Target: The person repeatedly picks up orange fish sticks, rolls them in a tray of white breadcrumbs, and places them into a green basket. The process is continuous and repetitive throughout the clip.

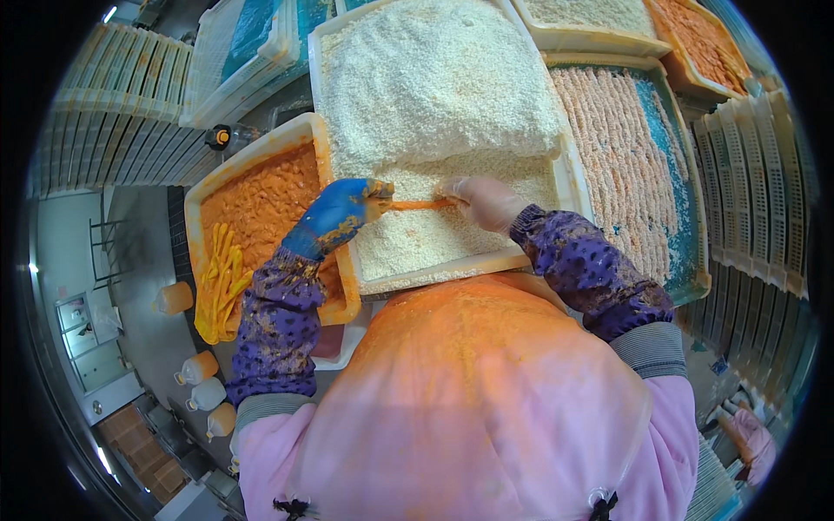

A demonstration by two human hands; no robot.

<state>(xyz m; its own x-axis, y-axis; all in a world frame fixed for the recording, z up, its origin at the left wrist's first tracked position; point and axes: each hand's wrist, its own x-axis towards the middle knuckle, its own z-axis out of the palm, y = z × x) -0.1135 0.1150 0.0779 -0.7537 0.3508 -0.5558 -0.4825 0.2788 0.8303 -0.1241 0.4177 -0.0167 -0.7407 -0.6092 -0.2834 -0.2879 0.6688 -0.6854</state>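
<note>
Seen from above, a blue-gloved left hand point(339, 213), its fingers smeared with orange paste, and a pale-gloved right hand point(486, 201) each pinch one end of a thin orange strip point(419, 205), stretched level just above the pale crumbs point(434, 82) in a wide tub point(443, 271). A light, even grip at both ends, without pulling, would likely keep the soft-looking strip straight and whole, like the neat rows of crumbed sticks point(617, 161) on the right-hand tray point(693, 285). No brand, label or writing is readable.
</note>
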